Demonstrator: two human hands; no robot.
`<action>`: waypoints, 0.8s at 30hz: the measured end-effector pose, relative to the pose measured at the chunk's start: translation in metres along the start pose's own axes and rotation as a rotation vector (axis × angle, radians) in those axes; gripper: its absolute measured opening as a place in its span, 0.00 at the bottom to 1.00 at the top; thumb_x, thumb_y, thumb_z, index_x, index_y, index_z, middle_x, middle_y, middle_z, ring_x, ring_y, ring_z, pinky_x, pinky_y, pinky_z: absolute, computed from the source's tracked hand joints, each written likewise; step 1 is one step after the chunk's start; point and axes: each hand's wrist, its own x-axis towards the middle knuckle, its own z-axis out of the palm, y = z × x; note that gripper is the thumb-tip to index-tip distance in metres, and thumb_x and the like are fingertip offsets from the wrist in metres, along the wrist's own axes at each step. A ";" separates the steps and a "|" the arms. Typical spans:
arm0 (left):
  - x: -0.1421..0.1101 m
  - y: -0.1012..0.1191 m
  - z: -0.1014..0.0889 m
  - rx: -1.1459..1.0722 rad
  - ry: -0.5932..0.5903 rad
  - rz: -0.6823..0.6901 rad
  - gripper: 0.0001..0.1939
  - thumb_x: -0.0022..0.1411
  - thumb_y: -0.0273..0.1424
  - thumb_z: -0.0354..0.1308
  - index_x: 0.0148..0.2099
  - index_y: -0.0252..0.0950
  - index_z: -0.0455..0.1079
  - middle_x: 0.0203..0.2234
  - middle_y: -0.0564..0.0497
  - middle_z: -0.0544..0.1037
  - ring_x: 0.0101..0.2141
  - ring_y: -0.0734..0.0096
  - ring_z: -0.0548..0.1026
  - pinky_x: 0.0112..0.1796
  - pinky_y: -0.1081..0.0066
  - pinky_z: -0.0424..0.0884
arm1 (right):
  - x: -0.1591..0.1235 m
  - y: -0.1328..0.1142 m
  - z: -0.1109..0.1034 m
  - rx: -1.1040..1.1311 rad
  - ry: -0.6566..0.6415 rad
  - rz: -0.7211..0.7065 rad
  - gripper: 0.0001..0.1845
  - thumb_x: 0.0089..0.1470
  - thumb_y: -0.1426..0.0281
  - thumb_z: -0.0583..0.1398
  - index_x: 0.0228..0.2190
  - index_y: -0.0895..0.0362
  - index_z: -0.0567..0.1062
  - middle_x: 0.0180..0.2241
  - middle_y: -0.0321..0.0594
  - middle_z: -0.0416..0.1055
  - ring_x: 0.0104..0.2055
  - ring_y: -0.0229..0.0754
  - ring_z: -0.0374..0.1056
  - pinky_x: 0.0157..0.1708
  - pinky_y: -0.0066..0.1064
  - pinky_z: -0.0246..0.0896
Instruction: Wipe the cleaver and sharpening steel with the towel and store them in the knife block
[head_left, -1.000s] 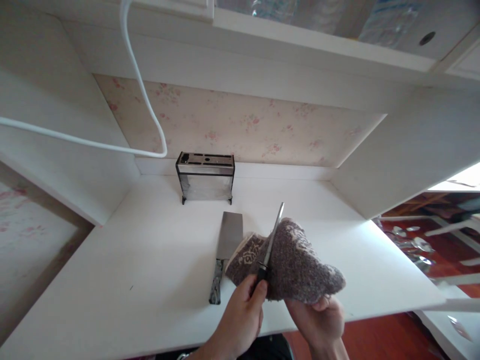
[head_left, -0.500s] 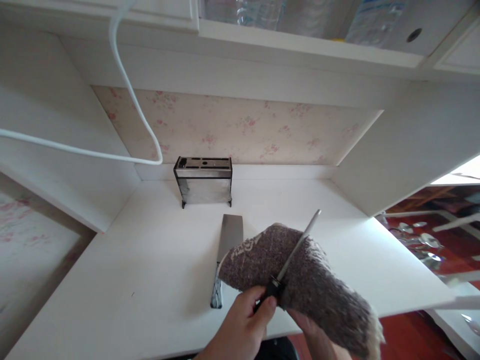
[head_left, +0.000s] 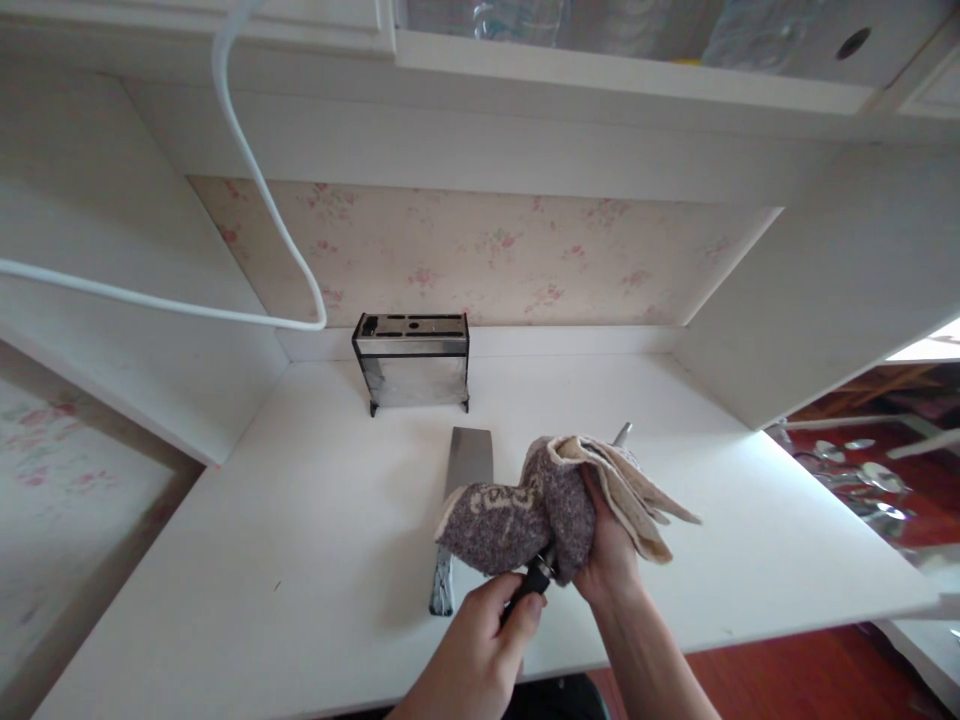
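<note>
Two-handed hold, lower centre: the left hand (head_left: 484,640) clasps a black-handled rod (head_left: 535,578), probably steadying it; the right hand (head_left: 611,560) grips brown cloth (head_left: 499,525) over its shaft. Beyond, mid-frame: a flat-lying cleaver (head_left: 471,457), then an upright knife block (head_left: 416,380).

I'm facing a white counter (head_left: 187,610) across the lower half of the frame, hemmed in by white side panels (head_left: 810,260). Pink-flowered wallpaper (head_left: 495,270) covers the wall behind; more of that pattern shows at far left. An overhead cabinet (head_left: 622,78) spans the top. Red floor (head_left: 810,670) shows lower right, below a bright patch of light (head_left: 930,346) at the right edge.
</note>
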 end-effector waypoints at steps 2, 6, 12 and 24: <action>-0.003 -0.004 -0.002 -0.003 0.002 -0.021 0.25 0.64 0.51 0.48 0.38 0.32 0.69 0.21 0.56 0.60 0.23 0.77 0.58 0.26 0.74 0.54 | 0.010 -0.009 0.004 0.018 0.032 0.000 0.19 0.43 0.61 0.67 0.39 0.52 0.77 0.35 0.33 0.78 0.41 0.41 0.74 0.49 0.34 0.69; -0.009 -0.011 -0.005 -0.099 -0.051 -0.137 0.30 0.60 0.56 0.49 0.41 0.32 0.67 0.18 0.60 0.54 0.18 0.80 0.53 0.20 0.75 0.49 | 0.031 -0.029 0.004 0.003 0.050 -0.012 0.19 0.44 0.59 0.67 0.39 0.52 0.77 0.37 0.35 0.78 0.41 0.42 0.74 0.47 0.35 0.70; -0.016 -0.012 -0.009 -0.180 -0.084 -0.188 0.31 0.58 0.58 0.50 0.43 0.31 0.66 0.16 0.63 0.51 0.16 0.82 0.50 0.18 0.76 0.47 | 0.052 -0.047 -0.001 -0.063 0.074 -0.105 0.20 0.43 0.64 0.68 0.42 0.52 0.76 0.37 0.33 0.77 0.39 0.40 0.74 0.46 0.33 0.71; -0.027 -0.013 -0.027 -0.257 -0.100 -0.258 0.29 0.56 0.57 0.53 0.41 0.33 0.65 0.16 0.64 0.48 0.15 0.83 0.46 0.18 0.74 0.40 | 0.086 -0.078 -0.020 -0.159 0.132 -0.406 0.19 0.42 0.68 0.68 0.39 0.56 0.76 0.41 0.36 0.76 0.42 0.38 0.73 0.44 0.30 0.71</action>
